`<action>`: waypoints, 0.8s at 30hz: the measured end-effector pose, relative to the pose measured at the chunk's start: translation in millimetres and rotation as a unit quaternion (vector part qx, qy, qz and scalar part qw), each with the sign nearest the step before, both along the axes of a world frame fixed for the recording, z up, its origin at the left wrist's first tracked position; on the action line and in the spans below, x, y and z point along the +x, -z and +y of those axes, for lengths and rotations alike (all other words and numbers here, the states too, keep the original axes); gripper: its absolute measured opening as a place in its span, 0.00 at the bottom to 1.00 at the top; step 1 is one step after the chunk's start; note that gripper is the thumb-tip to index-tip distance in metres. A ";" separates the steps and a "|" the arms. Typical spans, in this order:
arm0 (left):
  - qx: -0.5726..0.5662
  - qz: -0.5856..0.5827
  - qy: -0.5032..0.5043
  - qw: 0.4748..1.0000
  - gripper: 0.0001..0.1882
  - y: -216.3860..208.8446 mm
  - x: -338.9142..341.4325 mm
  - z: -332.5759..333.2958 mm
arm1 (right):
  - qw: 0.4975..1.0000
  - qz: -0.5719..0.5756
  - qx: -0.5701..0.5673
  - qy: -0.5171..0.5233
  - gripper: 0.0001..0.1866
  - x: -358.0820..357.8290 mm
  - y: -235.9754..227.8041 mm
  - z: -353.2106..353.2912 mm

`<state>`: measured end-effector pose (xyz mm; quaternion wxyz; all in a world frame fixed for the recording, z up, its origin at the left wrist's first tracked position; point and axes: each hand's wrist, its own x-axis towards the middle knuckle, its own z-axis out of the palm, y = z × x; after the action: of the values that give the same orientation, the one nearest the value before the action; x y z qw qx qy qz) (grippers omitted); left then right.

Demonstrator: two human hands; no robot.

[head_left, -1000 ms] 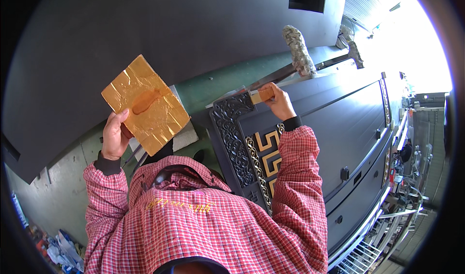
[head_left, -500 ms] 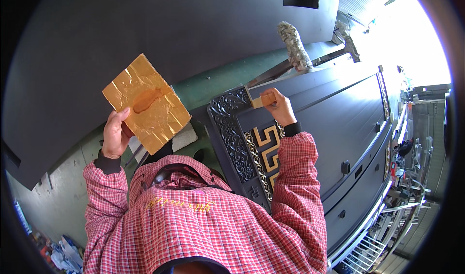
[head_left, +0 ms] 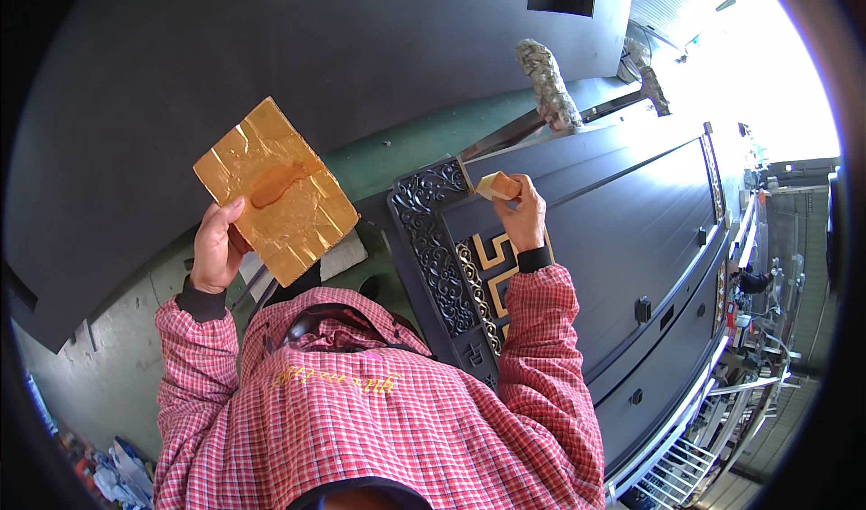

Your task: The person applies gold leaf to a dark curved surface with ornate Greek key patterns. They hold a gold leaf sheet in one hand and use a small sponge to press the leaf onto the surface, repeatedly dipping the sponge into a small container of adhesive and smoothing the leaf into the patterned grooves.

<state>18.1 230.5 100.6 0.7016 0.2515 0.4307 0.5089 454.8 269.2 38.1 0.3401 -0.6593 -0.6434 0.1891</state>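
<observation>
My left hand grips the lower left edge of a gold-faced cardboard sheet. A wet-looking reddish-brown smear lies at the middle of the sheet. Between the fingertips of my right hand is a small tan block that looks like a sponge. It is over the top edge of a dark grey door panel, close to a black carved scroll band. Whether the block touches the panel I cannot tell. Beside the band runs a gold key-pattern ornament, partly hidden by my right forearm.
Another large dark panel with a square cut-out stretches across the far left. A wrapped support post stands beyond the door panel. Small black fittings stick up from the door panel. Metal racks are at the lower right.
My right hand has shifted slightly down and right, away from the carved band, and the block has turned in its fingers. My left hand and the gold sheet have barely moved.
</observation>
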 end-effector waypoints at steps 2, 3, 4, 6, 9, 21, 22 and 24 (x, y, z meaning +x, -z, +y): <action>-0.002 0.000 -0.003 1.000 0.17 -3.8 0.6 0.3 | 1.000 0.021 -0.002 0.006 0.19 -9.0 -4.6 -4.8; -0.002 -0.002 -0.002 1.000 0.17 -4.7 1.1 0.7 | 0.999 -0.024 0.019 -0.010 0.18 -12.1 -2.8 -7.0; -0.001 -0.004 0.000 1.000 0.16 -5.4 1.5 1.0 | 1.000 -0.006 0.018 -0.023 0.18 -16.1 -0.6 -9.5; -0.002 -0.003 0.004 1.000 0.16 -4.1 2.3 1.0 | 0.999 -0.028 0.028 -0.019 0.18 -16.8 1.9 -10.9; -0.004 0.003 0.009 1.000 0.16 -0.5 2.9 0.8 | 0.998 -0.008 0.036 0.041 0.18 -11.7 4.6 -11.3; -0.020 -0.013 -0.013 1.000 0.17 12.4 16.0 1.2 | 0.995 0.025 0.051 0.078 0.18 -23.5 -21.6 -15.2; -0.029 -0.023 0.005 0.999 0.19 5.7 20.9 2.2 | 0.996 0.039 0.064 0.055 0.18 -27.2 -29.7 -14.7; -0.005 -0.029 0.043 0.999 0.21 1.6 29.2 4.2 | 0.992 0.111 0.061 0.025 0.19 -42.3 -57.6 -18.2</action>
<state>47.3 234.7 99.0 0.7364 0.2513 0.4014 0.4832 412.5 251.0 95.7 0.4534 -0.6285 -0.5951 0.2128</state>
